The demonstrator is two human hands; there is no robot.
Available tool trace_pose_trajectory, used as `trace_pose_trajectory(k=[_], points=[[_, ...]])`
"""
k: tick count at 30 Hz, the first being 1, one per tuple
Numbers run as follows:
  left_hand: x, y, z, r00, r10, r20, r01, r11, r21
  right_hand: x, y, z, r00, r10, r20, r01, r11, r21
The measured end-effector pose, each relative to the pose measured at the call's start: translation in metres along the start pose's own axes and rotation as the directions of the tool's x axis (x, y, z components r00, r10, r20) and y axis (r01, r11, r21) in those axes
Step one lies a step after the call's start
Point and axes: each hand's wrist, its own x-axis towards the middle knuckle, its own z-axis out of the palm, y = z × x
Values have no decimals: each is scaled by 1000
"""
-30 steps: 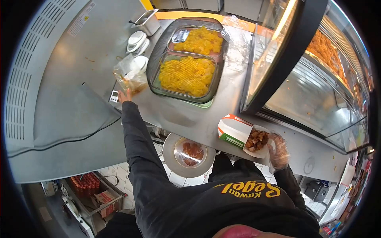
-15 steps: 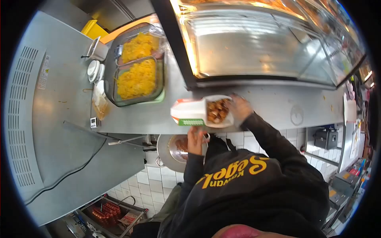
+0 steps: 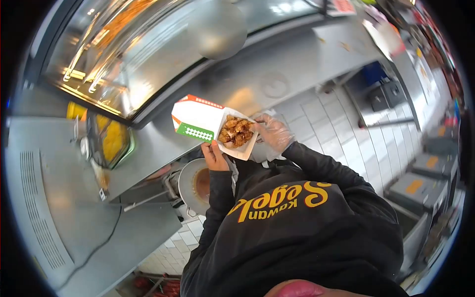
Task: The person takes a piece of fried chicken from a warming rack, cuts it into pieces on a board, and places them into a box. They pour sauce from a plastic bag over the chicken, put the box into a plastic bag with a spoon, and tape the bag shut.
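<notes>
An open paper box, white with red and green edges, is tilted at the counter's front edge, its lid folded out to the left. Browned fried pieces fill its tray part. My left hand, bare, pinches the box's near side where lid and tray meet. On the tray's right side is my right hand in a clear plastic glove, with its fingers closed at the rim beside the food; whether they grip the rim or a piece is too small to tell.
A lit glass display case stands behind the steel counter. Yellow food in a tray is at the left. Below the counter's edge sits a round pot. Grey boxes stand at the right.
The camera view has turned and shifted right along the counter. The box now sits tilted nearer my body, and my right hand has closed at its right rim.
</notes>
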Motion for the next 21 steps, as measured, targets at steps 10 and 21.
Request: trace_pose_trajectory(k=[10,21], points=[[-43,108,284,822,-71,564,322,876,-359,-207,-65,-235,801,-60,-596,351,854,385],[-132,179,557,379,42,924,470,852,-232,-351,-21,-453,471,-8,-882,622,712,326]])
